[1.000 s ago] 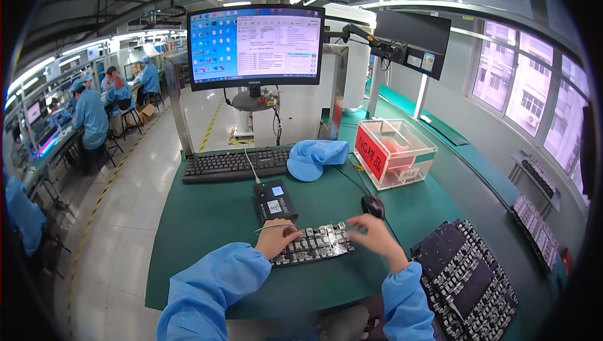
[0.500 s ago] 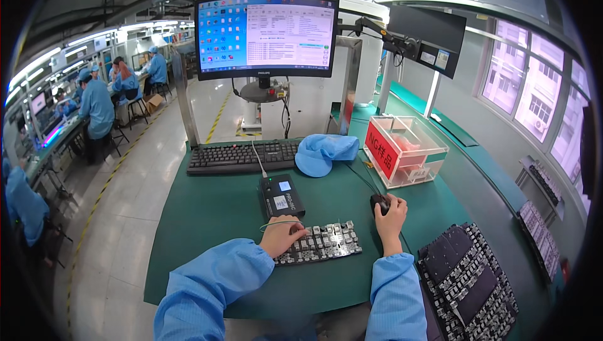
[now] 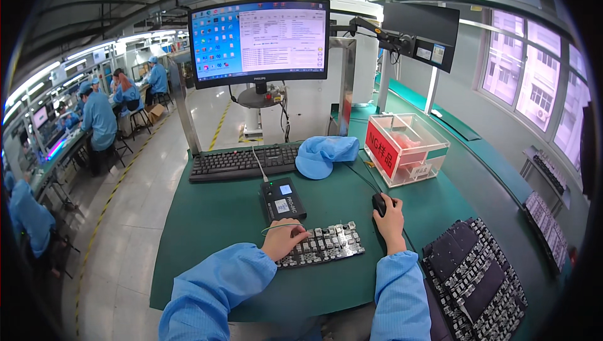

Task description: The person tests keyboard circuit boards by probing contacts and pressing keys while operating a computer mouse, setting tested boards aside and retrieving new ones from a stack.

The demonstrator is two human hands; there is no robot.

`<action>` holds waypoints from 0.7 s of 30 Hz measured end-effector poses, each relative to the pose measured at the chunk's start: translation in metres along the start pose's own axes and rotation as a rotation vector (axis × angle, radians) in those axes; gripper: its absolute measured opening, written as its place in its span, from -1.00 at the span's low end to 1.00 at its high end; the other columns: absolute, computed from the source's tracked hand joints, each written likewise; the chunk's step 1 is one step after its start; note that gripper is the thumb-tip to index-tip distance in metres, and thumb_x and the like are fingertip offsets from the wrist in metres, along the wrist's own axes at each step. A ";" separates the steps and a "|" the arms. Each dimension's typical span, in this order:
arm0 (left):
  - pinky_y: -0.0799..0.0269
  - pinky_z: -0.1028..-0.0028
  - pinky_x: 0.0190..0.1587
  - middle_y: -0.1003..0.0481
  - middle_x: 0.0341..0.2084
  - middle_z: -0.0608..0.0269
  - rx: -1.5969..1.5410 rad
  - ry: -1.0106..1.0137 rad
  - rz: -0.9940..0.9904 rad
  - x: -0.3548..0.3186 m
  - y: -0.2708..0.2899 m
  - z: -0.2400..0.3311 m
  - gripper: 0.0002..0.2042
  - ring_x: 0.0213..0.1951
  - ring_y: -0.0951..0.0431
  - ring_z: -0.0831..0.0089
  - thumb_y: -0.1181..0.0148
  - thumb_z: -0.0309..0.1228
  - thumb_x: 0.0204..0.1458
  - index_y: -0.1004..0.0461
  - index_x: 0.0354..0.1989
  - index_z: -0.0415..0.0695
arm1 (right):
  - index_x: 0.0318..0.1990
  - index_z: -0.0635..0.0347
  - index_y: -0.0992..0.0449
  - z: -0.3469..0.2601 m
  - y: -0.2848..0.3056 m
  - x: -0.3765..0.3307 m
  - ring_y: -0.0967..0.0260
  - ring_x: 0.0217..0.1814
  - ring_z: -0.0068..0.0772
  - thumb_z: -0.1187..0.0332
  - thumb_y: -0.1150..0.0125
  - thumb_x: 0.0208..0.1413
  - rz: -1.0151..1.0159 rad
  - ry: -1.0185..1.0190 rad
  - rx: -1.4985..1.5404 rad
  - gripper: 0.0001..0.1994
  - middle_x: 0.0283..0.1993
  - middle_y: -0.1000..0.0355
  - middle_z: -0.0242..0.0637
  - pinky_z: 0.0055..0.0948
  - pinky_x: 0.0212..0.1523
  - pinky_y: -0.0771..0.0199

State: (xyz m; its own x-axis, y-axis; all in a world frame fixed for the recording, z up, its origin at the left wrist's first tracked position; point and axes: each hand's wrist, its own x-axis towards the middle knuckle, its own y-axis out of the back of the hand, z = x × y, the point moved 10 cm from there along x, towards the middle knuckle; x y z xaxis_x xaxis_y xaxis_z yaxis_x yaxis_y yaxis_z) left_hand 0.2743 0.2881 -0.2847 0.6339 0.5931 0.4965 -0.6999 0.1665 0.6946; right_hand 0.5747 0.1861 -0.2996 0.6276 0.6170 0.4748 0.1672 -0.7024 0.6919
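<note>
My left hand [image 3: 284, 240] is closed on the left end of a keyboard circuit board [image 3: 333, 242] with rows of pale key switches. Its thumb and forefinger are pressed together over the board; the other fingertips are hidden. A thin green cord [image 3: 281, 225] loops across the back of that hand. Just behind it lies a black box [image 3: 284, 200] with a small lit screen and a cable. To the right of the board, my right hand [image 3: 391, 223] is wrapped round a black computer mouse [image 3: 379, 203].
A monitor [image 3: 260, 43] stands behind a black keyboard [image 3: 245, 162]. A blue cloth cap [image 3: 325, 156] and a clear box with a red label [image 3: 405, 149] sit on the green mat [image 3: 207, 228]. Stacked switch boards [image 3: 477, 278] lie at the right. Several people in blue work at far left.
The whole view has shifted slightly. Round marks in the on-screen window have gone from green to yellowish. Both hands keep their places on the board and mouse.
</note>
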 end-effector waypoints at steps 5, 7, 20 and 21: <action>-0.39 0.37 -0.35 -0.47 -0.53 0.20 -0.011 0.002 -0.006 0.002 -0.001 -0.002 -0.73 -0.46 -0.46 0.32 -0.32 -0.23 -0.04 -0.51 -0.50 -0.21 | 0.17 -0.11 -0.35 0.002 -0.002 0.002 -0.38 0.00 0.06 0.30 -0.33 -0.12 -0.023 -0.027 0.024 -0.41 0.12 -0.20 -0.08 -0.15 -0.02 -0.46; -0.39 0.37 -0.36 -0.47 -0.54 0.19 -0.010 0.003 -0.017 0.001 -0.001 -0.002 -0.73 -0.46 -0.47 0.32 -0.32 -0.23 -0.04 -0.51 -0.50 -0.21 | 0.17 -0.13 -0.35 0.005 -0.004 0.001 -0.36 0.01 0.06 0.30 -0.33 -0.12 -0.025 -0.028 0.035 -0.41 0.13 -0.19 -0.07 -0.15 -0.02 -0.45; -0.38 0.37 -0.32 -0.47 -0.52 0.23 0.025 -0.022 -0.005 0.000 -0.002 -0.003 -0.74 -0.42 -0.47 0.33 -0.31 -0.23 -0.03 -0.51 -0.48 -0.19 | 0.18 -0.09 -0.34 0.004 -0.004 0.001 -0.35 0.01 0.07 0.31 -0.33 -0.10 -0.025 -0.039 0.055 -0.41 0.09 -0.21 -0.04 -0.16 0.01 -0.43; -0.38 0.37 -0.31 -0.47 -0.52 0.23 0.004 -0.016 -0.010 0.001 -0.003 -0.004 -0.75 -0.41 -0.46 0.33 -0.31 -0.23 -0.03 -0.52 -0.47 -0.18 | 0.17 -0.09 -0.34 0.004 -0.004 0.002 -0.35 0.01 0.07 0.31 -0.33 -0.10 -0.018 -0.032 0.051 -0.41 0.09 -0.21 -0.04 -0.15 0.00 -0.43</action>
State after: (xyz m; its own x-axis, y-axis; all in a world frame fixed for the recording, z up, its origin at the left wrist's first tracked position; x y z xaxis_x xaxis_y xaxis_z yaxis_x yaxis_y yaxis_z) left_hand 0.2757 0.2912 -0.2889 0.6462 0.5787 0.4975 -0.6921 0.1698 0.7016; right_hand 0.5783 0.1885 -0.3036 0.6478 0.6188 0.4444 0.2166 -0.7089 0.6713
